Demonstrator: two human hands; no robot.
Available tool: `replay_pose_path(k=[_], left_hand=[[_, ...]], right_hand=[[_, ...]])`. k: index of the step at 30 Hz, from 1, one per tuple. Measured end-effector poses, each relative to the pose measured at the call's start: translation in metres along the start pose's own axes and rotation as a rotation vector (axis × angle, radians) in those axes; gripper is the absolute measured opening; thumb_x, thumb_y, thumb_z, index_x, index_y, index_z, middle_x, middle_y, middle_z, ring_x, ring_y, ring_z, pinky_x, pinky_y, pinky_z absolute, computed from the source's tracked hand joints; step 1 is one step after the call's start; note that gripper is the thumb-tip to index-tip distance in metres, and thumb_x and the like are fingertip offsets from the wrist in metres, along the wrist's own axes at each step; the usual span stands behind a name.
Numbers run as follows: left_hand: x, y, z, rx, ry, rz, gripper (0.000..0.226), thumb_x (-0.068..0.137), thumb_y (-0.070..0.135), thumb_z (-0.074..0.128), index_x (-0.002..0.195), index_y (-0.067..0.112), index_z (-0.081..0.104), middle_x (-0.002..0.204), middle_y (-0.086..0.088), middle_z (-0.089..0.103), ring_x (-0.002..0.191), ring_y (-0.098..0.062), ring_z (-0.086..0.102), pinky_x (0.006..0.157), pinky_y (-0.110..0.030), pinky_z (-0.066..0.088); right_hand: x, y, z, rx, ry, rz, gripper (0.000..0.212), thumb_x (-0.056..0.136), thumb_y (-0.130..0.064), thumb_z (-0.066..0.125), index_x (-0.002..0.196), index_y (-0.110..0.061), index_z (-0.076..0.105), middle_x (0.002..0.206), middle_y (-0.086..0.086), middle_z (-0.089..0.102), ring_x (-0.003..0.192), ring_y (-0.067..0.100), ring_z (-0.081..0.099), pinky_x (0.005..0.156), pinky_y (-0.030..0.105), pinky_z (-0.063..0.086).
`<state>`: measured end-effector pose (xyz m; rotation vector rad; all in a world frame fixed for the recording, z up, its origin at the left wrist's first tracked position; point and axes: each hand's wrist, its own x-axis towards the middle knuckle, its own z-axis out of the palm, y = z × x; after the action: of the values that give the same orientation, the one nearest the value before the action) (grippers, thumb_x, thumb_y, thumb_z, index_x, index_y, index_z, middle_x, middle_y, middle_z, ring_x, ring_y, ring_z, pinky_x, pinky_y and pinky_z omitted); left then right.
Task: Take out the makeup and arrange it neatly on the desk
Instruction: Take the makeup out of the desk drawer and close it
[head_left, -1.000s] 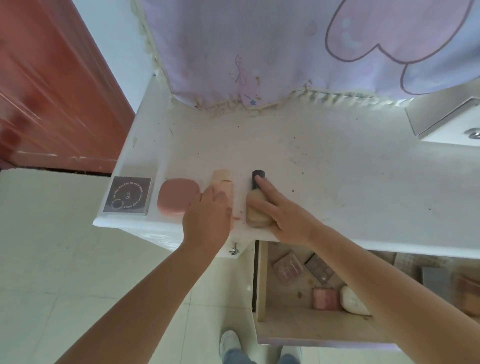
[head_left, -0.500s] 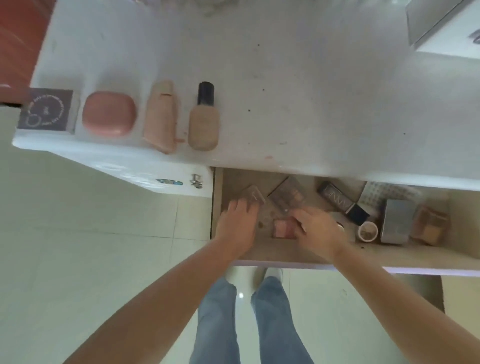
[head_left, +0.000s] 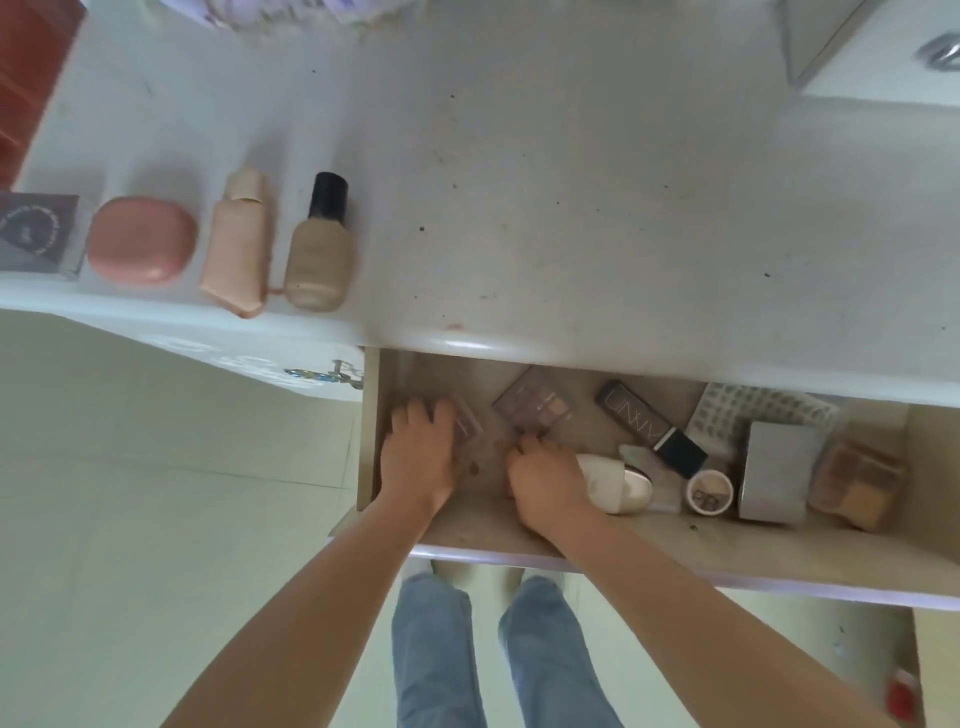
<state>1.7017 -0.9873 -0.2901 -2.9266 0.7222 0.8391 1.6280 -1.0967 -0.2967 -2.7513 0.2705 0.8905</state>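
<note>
Makeup palette (head_left: 537, 405) just beyond right hand (head_left: 545, 480); grip unclear. Left hand (head_left: 418, 452) on compact.

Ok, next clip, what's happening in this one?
A person is emptying makeup from an open drawer onto a white desk. Four items already lie in a row near the desk's left front edge: a dark square box, a pink compact, a peach tube and a black-capped foundation bottle. Both hands are down in the drawer: the left hand rests on a small palette, the right hand reaches just below an eyeshadow palette. More items remain further right.
</note>
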Motion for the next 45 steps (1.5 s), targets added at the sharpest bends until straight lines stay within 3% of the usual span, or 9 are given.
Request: replay_pose_path(k=[4,7,11,15,22,25,29,35,45], left_hand=[[-0.025,-0.009,-0.013,-0.076,0.08,0.093,0.062,0.075,0.029,0.065,0.13,0.017,0.041,0.121,-0.009,0.048,0.116,-0.029,0.045,0.085,-0.031,0.045],[-0.04,-0.015,-0.022,-0.147,0.227,0.234,0.059,0.054,0.027,0.06,0.112,0.022,0.047,0.09,-0.007,0.064,0.081,-0.029,0.065,0.052,-0.026,0.053],[-0.049,-0.023,-0.054,-0.192,0.468,0.322,0.05,0.058,0.032,0.043,0.106,0.021,0.047,0.091,-0.01,0.065,0.079,-0.032,0.065,0.061,-0.03,0.055],[-0.039,-0.025,-0.106,-0.187,0.629,0.112,0.049,0.062,0.041,0.05,0.097,0.009,0.063,0.084,-0.017,0.064,0.074,-0.035,0.061,0.06,-0.031,0.051],[0.005,0.003,-0.143,-0.138,0.378,-0.135,0.048,0.079,0.041,0.058,0.117,0.015,0.046,0.112,-0.012,0.049,0.109,-0.03,0.044,0.071,-0.031,0.041],[0.019,0.013,-0.141,-0.14,0.349,-0.147,0.046,0.084,0.043,0.054,0.118,0.013,0.045,0.115,-0.012,0.047,0.112,-0.028,0.041,0.069,-0.03,0.036],[0.023,0.012,-0.135,-0.117,0.356,-0.141,0.052,0.087,0.048,0.051,0.124,0.011,0.041,0.12,-0.012,0.045,0.118,-0.027,0.038,0.068,-0.029,0.034],[0.022,0.012,-0.128,-0.123,0.388,-0.184,0.055,0.089,0.05,0.047,0.126,0.009,0.039,0.123,-0.015,0.041,0.119,-0.029,0.038,0.074,-0.035,0.044],[-0.014,0.019,-0.112,-0.225,0.45,-0.138,0.054,0.087,0.028,0.058,0.131,0.003,0.04,0.135,-0.02,0.04,0.122,-0.035,0.041,0.088,-0.041,0.045]], right_hand=[[-0.001,0.008,-0.003,0.007,0.035,0.0,0.036,0.093,-0.012,0.038,0.127,-0.012,0.049,0.131,0.014,0.044,0.122,0.03,0.038,0.101,0.036,0.03],[-0.01,0.016,-0.003,0.028,0.021,-0.037,0.039,0.095,-0.021,0.038,0.134,-0.021,0.041,0.125,0.009,0.055,0.119,0.026,0.046,0.098,0.034,0.029],[-0.034,0.018,-0.03,0.411,0.186,-0.084,0.022,0.093,-0.02,0.047,0.109,-0.011,0.058,0.105,0.007,0.065,0.097,0.023,0.058,0.082,0.028,0.039],[-0.051,0.017,-0.096,0.818,0.464,-0.103,0.027,0.085,-0.007,0.06,0.111,-0.01,0.055,0.086,-0.002,0.062,0.07,0.003,0.056,0.062,0.0,0.042],[-0.006,0.023,-0.156,0.999,0.681,0.138,0.017,0.087,-0.011,0.058,0.102,-0.005,0.054,0.085,0.002,0.06,0.073,0.017,0.056,0.072,0.027,0.049],[0.011,0.02,-0.153,0.917,0.661,0.162,0.021,0.088,-0.013,0.056,0.106,-0.003,0.054,0.085,0.002,0.057,0.075,0.015,0.052,0.058,0.008,0.04],[0.023,0.011,-0.146,0.717,0.641,0.217,0.023,0.091,-0.017,0.051,0.109,-0.003,0.054,0.085,0.011,0.06,0.079,0.022,0.053,0.057,0.018,0.025],[0.028,0.012,-0.144,0.638,0.636,0.161,0.023,0.092,-0.018,0.048,0.11,-0.005,0.055,0.079,0.002,0.05,0.074,0.016,0.045,0.056,0.025,0.028],[-0.01,0.028,-0.127,0.84,0.774,0.005,0.018,0.09,-0.011,0.052,0.098,-0.003,0.066,0.077,-0.002,0.056,0.061,0.008,0.044,0.062,0.001,0.034]])
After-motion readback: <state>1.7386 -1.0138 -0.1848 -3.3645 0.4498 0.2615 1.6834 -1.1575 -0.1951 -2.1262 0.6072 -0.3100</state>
